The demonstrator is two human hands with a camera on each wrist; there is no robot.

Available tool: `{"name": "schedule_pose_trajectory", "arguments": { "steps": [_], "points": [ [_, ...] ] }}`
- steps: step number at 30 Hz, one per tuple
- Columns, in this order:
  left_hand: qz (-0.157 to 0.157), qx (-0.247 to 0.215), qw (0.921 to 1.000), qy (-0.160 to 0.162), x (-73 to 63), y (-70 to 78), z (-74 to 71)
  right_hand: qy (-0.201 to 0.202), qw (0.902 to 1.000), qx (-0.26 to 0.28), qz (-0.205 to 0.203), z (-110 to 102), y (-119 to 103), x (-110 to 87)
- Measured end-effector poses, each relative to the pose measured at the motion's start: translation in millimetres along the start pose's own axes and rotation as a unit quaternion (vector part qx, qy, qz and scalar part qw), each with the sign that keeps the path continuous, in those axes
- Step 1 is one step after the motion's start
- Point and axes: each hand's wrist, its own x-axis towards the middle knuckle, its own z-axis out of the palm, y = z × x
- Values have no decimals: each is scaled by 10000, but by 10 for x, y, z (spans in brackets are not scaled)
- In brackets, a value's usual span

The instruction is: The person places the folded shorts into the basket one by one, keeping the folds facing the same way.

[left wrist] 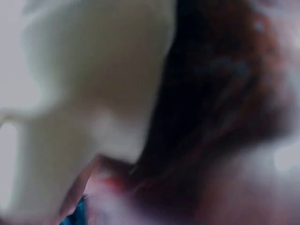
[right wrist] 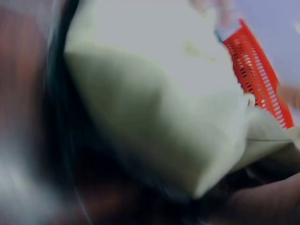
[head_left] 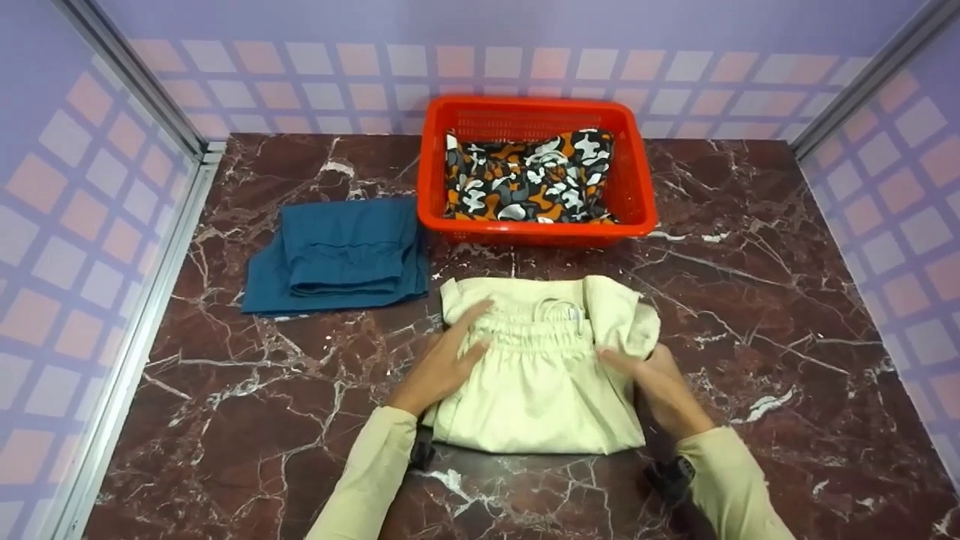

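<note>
Pale cream drawstring pants [head_left: 536, 397] lie folded on the marbled tabletop, their gathered waistband and cord loop in the upper half. At the left edge of the pants, my left hand [head_left: 442, 371] rests with fingers extended over the cloth. My right hand [head_left: 660, 382] grips the right edge, thumb on top and the other fingers mostly hidden by the fabric. The left wrist view is badly blurred, with pale cloth [left wrist: 93, 84] filling its left side. In the right wrist view a corner of the pants [right wrist: 159, 103] stands up from the table.
Behind the pants stands a red plastic basket [head_left: 536, 234] holding a folded camouflage-patterned garment [head_left: 525, 184]. Folded blue cloth [head_left: 341, 255] lies left of the basket, close against it. Tiled-pattern walls [head_left: 480, 67] enclose the marbled table [head_left: 247, 442] at the back and sides.
</note>
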Motion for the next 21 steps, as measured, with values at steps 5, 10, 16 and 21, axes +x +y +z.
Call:
{"name": "schedule_pose_trajectory", "arguments": {
  "steps": [5,10,16,21],
  "points": [
    [246,98,9971,-716,-47,63,-70,-37,9788,-1712,-1123,54,12,-18],
    [206,-418,9960,-765,-24,1,-55,248,9569,-2324,-1725,103,100,31],
    [169,-813,9950,-549,-40,-107,-26,548,9662,-1782,-1782,97,194,103],
    [298,-710,9963,-371,-108,-60,-50,496,9775,-1310,-1575,69,167,50]
  ]
}}
